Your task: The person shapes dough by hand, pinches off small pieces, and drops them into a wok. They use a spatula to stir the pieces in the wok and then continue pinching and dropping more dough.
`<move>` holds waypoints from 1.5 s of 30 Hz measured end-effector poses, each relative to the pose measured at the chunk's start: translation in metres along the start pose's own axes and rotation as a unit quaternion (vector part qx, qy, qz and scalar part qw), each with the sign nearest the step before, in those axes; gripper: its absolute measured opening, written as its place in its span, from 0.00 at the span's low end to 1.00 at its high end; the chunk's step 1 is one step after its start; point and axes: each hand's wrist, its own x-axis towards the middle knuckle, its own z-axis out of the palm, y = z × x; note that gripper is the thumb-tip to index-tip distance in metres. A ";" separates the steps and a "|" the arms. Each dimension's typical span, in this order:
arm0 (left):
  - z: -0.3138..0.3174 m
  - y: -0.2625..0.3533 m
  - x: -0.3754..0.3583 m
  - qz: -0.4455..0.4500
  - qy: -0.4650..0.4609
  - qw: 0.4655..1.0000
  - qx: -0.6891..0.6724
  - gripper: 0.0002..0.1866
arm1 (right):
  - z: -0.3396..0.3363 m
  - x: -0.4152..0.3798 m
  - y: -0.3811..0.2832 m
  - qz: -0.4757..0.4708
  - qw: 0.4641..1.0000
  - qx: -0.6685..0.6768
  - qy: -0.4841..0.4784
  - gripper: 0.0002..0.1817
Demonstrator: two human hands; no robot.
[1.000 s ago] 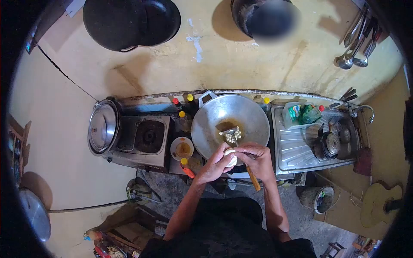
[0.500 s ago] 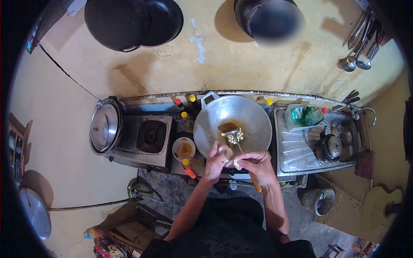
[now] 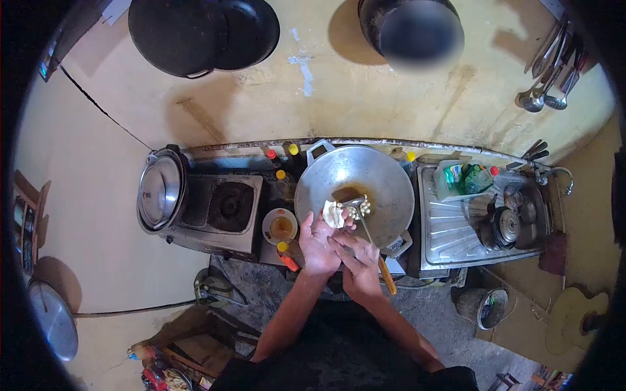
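Observation:
My left hand is turned palm up over the near rim of the wok, holding a soft white lump that looks like dough at its fingers. My right hand reaches across, its fingers outstretched against the left palm and nothing visible in them. Below and beyond them is a large metal wok with a little brown liquid at the bottom. A long-handled utensil with a wooden handle leans in the wok. Several small white balls lie on its head, partly hidden by the left fingers.
Left of the wok stand a bowl of yellowish liquid, several capped bottles and a stove burner. To the right, a steel sink holds a dark kettle and a plastic tub. Pans hang on the wall.
My left hand has turned palm up, showing the white lump. My right hand has moved left and down, from a pinch to outstretched fingers against the left palm.

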 end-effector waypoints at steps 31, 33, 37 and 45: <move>-0.018 0.003 0.023 -0.031 -0.070 0.995 -0.071 0.49 | -0.009 0.005 0.001 -0.049 0.996 -0.005 -0.075 0.35; -0.013 0.005 0.020 -0.016 -0.064 0.997 -0.051 0.48 | -0.009 0.002 0.013 -0.022 0.997 -0.036 -0.066 0.35; -0.004 0.005 0.017 -0.026 -0.037 0.999 -0.017 0.44 | 0.007 0.008 0.011 -0.057 0.995 -0.030 -0.078 0.35; -0.028 0.025 0.042 0.137 -0.018 0.969 0.203 0.29 | -0.032 -0.011 0.043 0.055 0.990 -0.120 -0.056 0.33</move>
